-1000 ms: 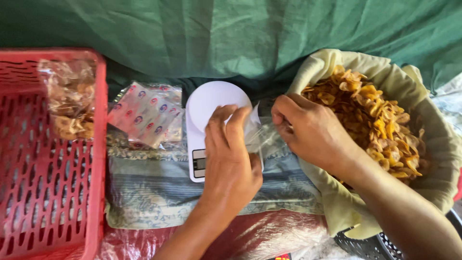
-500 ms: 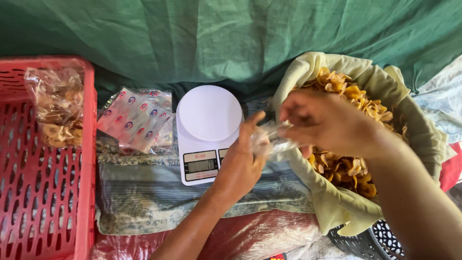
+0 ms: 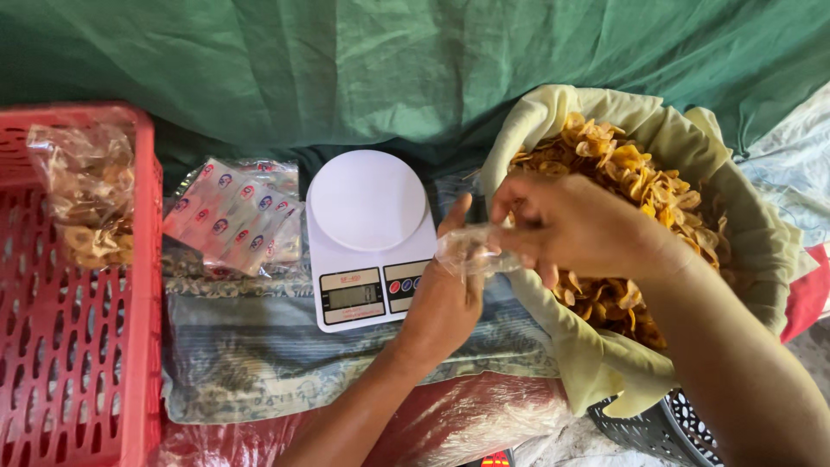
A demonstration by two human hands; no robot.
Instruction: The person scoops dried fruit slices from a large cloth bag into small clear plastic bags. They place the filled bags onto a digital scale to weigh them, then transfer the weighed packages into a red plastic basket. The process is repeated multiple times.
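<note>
- At nine o'clock, a red plastic crate [image 3: 78, 346] is sitting at the frame's edge, holding a clear packet of chips [image 3: 86, 195] against its far wall.
- Just right of the crate, around ten o'clock, a stack of printed clear bags [image 3: 235, 214] is lying flat on a patterned blue-grey cloth [image 3: 251, 355].
- Near the centre, a white kitchen scale [image 3: 370, 238] is resting on that cloth, its round plate bare.
- Your left hand [image 3: 443, 298] is coming up from six o'clock, thumb raised, fingers pinching the near edge of a small clear plastic bag [image 3: 471, 249].
- That bag is hanging in the air between your two hands, just right of the scale and just beside the basket's rim.
- Your right hand [image 3: 581, 227] is reaching in from four o'clock, fingers curled and gripping the bag's other side.
- At three o'clock, a dark basket [image 3: 666, 428] lined with pale yellow cloth [image 3: 605, 363] is holding a heap of golden chips [image 3: 644, 195].
</note>
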